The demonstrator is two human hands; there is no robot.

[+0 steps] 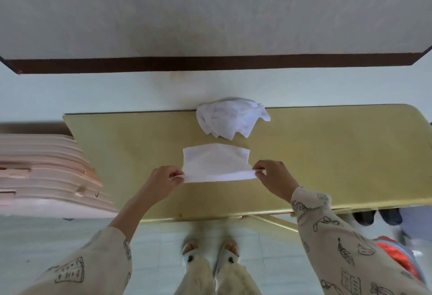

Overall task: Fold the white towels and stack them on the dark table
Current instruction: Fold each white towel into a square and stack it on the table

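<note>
A white towel lies spread on the tan table, folded once so its near edge is doubled. My left hand pinches the towel's near left corner. My right hand pinches the near right corner. Both corners are lifted slightly off the tabletop. Behind it, at the table's far edge, a crumpled heap of white towels rests against the wall.
A stack of pinkish boards stands left of the table. A dark baseboard strip runs along the wall above. Shoes sit under the table's right side, and a red object lies on the floor at right.
</note>
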